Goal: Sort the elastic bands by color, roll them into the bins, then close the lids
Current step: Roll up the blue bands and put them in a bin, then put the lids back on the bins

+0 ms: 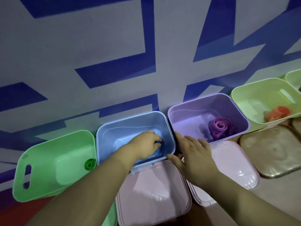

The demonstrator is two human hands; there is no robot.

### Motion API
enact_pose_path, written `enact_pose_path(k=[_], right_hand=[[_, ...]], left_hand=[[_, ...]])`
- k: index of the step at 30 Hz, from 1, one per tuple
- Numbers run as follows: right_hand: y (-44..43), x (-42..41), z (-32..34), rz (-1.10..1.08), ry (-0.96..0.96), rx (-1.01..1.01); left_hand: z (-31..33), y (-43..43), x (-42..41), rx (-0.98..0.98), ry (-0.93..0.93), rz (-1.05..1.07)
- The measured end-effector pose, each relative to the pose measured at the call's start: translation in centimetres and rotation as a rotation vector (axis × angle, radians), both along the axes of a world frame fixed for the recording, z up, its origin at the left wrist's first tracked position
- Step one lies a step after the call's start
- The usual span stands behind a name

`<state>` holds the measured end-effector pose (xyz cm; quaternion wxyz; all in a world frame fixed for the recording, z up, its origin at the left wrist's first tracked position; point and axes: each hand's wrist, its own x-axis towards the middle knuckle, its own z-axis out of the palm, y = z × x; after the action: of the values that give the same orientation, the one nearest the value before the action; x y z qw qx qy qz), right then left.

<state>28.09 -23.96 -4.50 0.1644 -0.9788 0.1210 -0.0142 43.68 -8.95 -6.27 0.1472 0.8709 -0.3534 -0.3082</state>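
My left hand [147, 144] reaches down into the blue bin [104, 136] and its curled fingers grip a rolled blue band [158, 150] on the bin floor. My right hand [192, 154] lies flat with straight fingers against the blue bin's right front corner, beside the purple bin [179, 110]. A rolled purple band [219, 128] sits in the purple bin. The green bin [40, 154] at the left holds a rolled green band [89, 164]. The yellow-green bin [244, 95] at the right holds an orange band [276, 113].
Two pink lids hang open in front of the blue bin [154, 193] and the purple bin [231, 162]. A tan lid [273, 152] lies open at the right. A second yellow-green bin [294, 77] shows at the far right. A blue-and-white wall stands right behind the bins.
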Motion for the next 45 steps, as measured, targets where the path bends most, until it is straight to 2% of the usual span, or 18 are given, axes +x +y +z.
enact_pose_path(k=[3, 8, 14, 19, 24, 28, 32, 35, 39, 42, 45], right_hand=[[-0.2, 0.1, 0.2, 0.019, 0.009, 0.011], [-0.3, 0.1, 0.6, 0.035, -0.005, 0.057], [-0.4, 0.1, 0.6, 0.045, -0.005, 0.073], [-0.3, 0.2, 0.5, 0.039, 0.010, 0.071], [-0.4, 0.0, 0.8, 0.045, 0.019, 0.062], [0.0, -0.7, 0.7, 0.009, -0.011, 0.064], [-0.1, -2.1, 0.9, -0.031, -0.167, 0.064], [-0.3, -3.8, 1.4, -0.071, -0.270, 0.130], [0.3, -7.7, 0.1, -0.067, -0.219, 0.148], [1.2, -10.7, -1.9, 0.013, -0.185, 0.121], [2.7, -13.4, -3.8, 0.162, -0.157, 0.080]], left_hand=[[-0.3, -0.3, -0.3, -0.059, 0.031, 0.064], [-0.4, -0.9, -1.0, -0.131, 0.127, 0.317], [-0.1, -1.2, -1.1, -0.126, 0.092, 0.317], [0.4, -0.7, -1.2, -0.150, 0.207, 0.366], [1.4, -0.2, -1.5, -0.138, 0.229, 0.410], [2.2, 0.2, -1.9, -0.109, 0.178, 0.431], [3.8, 1.2, -3.0, -0.140, 0.130, 0.471], [5.5, 2.9, -5.3, -0.222, 0.028, 0.513], [5.8, 6.6, -10.6, -0.283, -0.235, 0.452], [4.9, 9.2, -15.7, -0.316, -0.453, 0.420], [2.5, 10.8, -21.3, -0.247, -0.454, 0.356]])
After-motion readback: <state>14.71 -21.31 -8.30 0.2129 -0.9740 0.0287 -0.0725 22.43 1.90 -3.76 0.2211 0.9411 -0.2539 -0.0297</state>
